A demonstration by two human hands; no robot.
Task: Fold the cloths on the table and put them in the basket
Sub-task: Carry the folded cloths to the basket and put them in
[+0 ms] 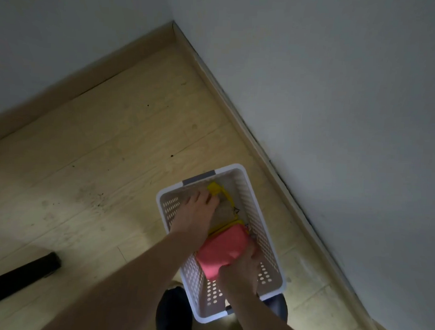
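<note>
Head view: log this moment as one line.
stage: placing cloth | right hand: grips pink cloth inside basket | left hand: rests on beige cloth | yellow cloth at far end

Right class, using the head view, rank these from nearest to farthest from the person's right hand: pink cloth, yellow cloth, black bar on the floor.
1. pink cloth: gripped by the right hand, inside the basket.
2. yellow cloth: at the basket's far end, by the left hand.
3. black bar: on the floor, far left.
</note>
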